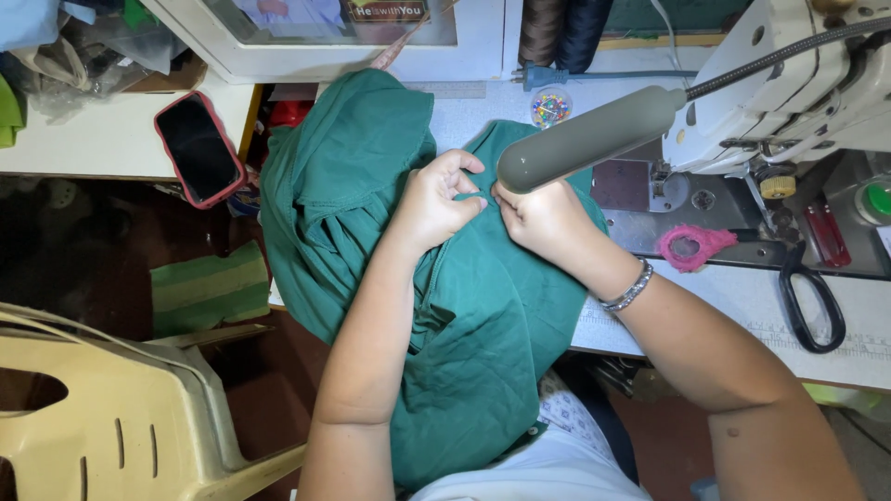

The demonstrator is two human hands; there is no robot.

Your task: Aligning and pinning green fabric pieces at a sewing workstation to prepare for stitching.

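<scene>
The fingers [469, 181] of both hands are closed in a pinch on one small spot of the green garment [464, 315], meeting almost tip to tip just below the end of the grey lamp head [585, 139]. The left hand [436, 204] bunches a fold from the left, and the right hand [543, 218], with a metal bracelet [629, 289] at its wrist, nips the cloth from the right. The garment lies heaped over the front edge of the white surface [724, 297] and hangs down into the person's lap, so most of it is off the sewing machine [798, 83]. No cloth lies under the needle area. I judge this as hand work on a seam or fold, with machine stitching either finished or not begun; the pictures do not settle which, and no thread or needle can be made out between the fingers. The black-handled scissors [812, 301] lie unused to the right, near a pink fabric ring [691, 246] on the machine bed. Behind the garment sits a small round clear container of coloured pins [551, 108]. A phone in a red case [198, 148] lies face up on the side shelf to the left. At the top, a dark rectangular sign with light lettering [385, 11] sits in a white frame.
</scene>
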